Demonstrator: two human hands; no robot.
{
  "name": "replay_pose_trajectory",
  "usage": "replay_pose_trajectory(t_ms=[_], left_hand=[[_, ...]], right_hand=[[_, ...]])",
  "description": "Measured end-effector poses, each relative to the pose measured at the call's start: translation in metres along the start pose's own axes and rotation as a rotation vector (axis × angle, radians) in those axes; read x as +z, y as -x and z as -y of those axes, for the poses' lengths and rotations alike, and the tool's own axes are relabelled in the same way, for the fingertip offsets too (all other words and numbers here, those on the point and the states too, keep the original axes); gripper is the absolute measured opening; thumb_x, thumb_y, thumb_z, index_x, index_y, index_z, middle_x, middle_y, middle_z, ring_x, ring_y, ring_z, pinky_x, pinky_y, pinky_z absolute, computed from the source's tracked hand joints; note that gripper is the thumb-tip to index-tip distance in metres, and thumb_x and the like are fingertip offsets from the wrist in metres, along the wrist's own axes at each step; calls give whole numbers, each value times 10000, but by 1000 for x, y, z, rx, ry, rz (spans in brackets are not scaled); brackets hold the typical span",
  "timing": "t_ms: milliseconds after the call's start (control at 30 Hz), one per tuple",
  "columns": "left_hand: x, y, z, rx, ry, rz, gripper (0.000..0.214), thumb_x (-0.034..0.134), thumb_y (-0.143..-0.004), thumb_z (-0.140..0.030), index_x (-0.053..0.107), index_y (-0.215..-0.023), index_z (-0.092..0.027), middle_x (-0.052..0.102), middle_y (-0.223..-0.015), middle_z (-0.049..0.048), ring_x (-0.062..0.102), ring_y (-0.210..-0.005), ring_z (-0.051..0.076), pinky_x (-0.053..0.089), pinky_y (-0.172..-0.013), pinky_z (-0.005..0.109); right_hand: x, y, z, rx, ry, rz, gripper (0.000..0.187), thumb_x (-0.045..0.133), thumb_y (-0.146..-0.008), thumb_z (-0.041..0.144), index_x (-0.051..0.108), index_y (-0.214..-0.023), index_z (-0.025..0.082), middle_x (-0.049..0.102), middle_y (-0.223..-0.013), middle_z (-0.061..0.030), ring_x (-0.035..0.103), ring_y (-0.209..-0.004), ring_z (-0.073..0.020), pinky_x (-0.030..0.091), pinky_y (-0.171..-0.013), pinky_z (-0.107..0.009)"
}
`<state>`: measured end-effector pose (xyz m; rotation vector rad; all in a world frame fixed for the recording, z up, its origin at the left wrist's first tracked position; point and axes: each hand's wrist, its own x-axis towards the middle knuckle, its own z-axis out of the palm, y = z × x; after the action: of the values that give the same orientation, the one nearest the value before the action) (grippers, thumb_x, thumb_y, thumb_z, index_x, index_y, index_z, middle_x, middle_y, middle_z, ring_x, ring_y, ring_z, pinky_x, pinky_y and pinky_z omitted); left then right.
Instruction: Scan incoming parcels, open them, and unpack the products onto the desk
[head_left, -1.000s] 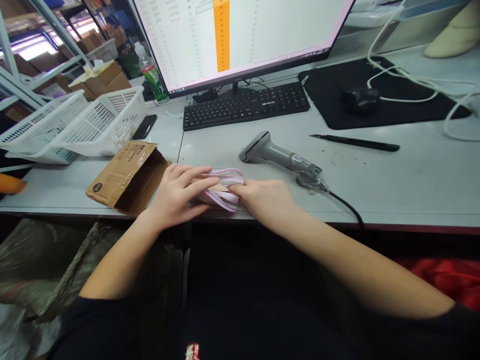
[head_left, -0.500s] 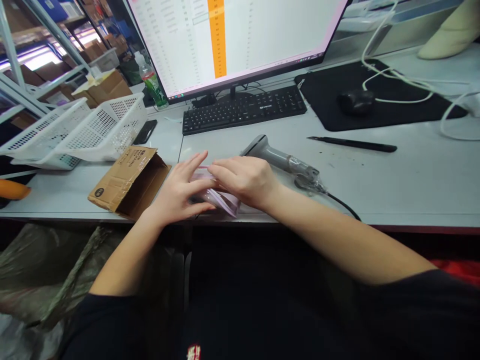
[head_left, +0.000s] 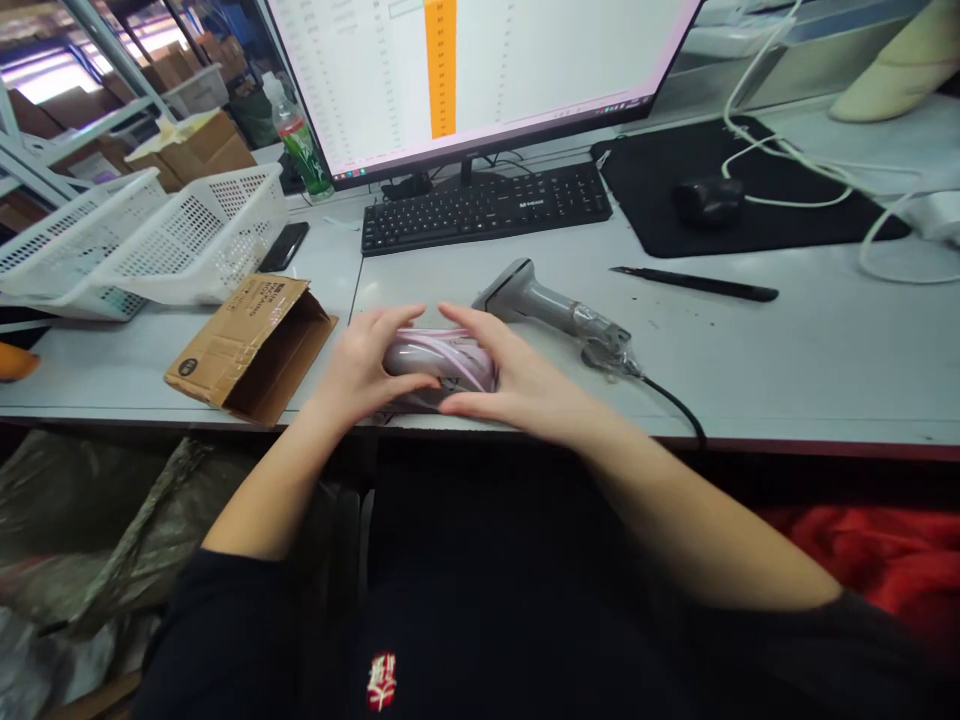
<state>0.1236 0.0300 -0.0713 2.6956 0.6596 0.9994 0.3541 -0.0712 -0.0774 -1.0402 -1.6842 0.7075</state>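
Left hand (head_left: pixel 361 358): curled round one end of the pink bundle (head_left: pixel 439 362)
Right hand (head_left: pixel 521 378): gripping the other end
Pink bundle: at the table's (head_left: pixel 780 380) near edge
Good squeeze: soft, even, both sides together

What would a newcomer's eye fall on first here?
Probably the big monitor at the top, with its bright orange column. Then, at the near edge of the desk, the left hand and right hand cupping a pink-and-grey item from either side. Left of them lies an open cardboard box.
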Motion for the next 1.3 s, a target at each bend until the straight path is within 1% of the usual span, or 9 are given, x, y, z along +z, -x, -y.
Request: replay_pose_trajectory(t_ms=[167,333,467,533,700,867,967,1167,1300], left_hand=[[28,3,-12,-258,458,-380,920,770,-730,-757,463,-1449,-273,535,-1448,137,471,-1401,337,419,-1150,520],[55,-2,-41,-736,1383,-343,594,633,-888,-653,545,-1322,-256,605,-1403,112,542,-1358,310,556,-1036,478],[49,-20,-50,-905,1607,-442,521,468,-972,-668,611,-1169,-208,641,-1355,115,576,-1326,275,564,-1043,436],[44,-26,-51,-932,1664,-466,553,406,-989,-688,628,-1126,-200,663,-1318,117,602,-1295,269,561,-1048,447],[47,-28,-56,-851,1592,-589,511,406,-1012,-625,649,-1156,-200,686,-1286,111,616,-1279,264,571,-1021,397],[55,-16,-51,-745,1437,-713,506,538,-944,-635,604,-1269,-252,629,-1399,88,576,-1330,264,582,-972,353],[50,-4,-35,-680,1286,-758,604,707,-833,-625,578,-1304,-269,625,-1396,90,550,-1358,269,548,-1042,379],[20,36,-1,-378,790,-680,906,869,-625,-670,516,-1377,-309,633,-1329,82,615,-1255,261,489,-1103,415],[13,47,2,-332,805,-606,841,864,-626,-688,554,-1334,-355,682,-1196,49,667,-1103,225,539,-1022,387]], right_hand=[[7,-8,-5,73,-38,-280,564,731,-859,453,598,-1359,228,675,-1283,-95,658,-1130,-274,565,-969,-447],[-12,-38,17,-27,54,-262,581,724,-852,584,625,-1313,244,647,-1333,-87,620,-1195,-282,536,-1006,-453],[-18,-43,19,-44,23,-481,550,509,-948,712,659,-1206,250,684,-1135,-70,665,-995,-206,555,-846,-359],[-15,-38,14,15,-48,-420,578,528,-912,757,692,-1017,213,673,-869,-42,633,-756,-164,530,-704,-308],[9,-22,10,231,-322,15,574,704,-793,732,630,-689,172,567,-610,5,519,-573,-117,443,-574,-262],[28,-16,20,397,-747,-62,491,879,-654,591,632,-693,168,474,-560,62,416,-508,-72,466,-568,-251],[18,-10,25,486,-929,-39,400,859,-714,500,634,-699,170,315,-510,111,289,-463,-50,392,-503,-211],[-11,11,27,523,-727,184,396,803,-801,473,609,-650,163,435,-510,70,392,-450,-64,471,-553,-243],[-10,23,45,595,-886,196,342,758,-842,415,599,-661,172,317,-503,106,285,-421,-49,462,-529,-234]])
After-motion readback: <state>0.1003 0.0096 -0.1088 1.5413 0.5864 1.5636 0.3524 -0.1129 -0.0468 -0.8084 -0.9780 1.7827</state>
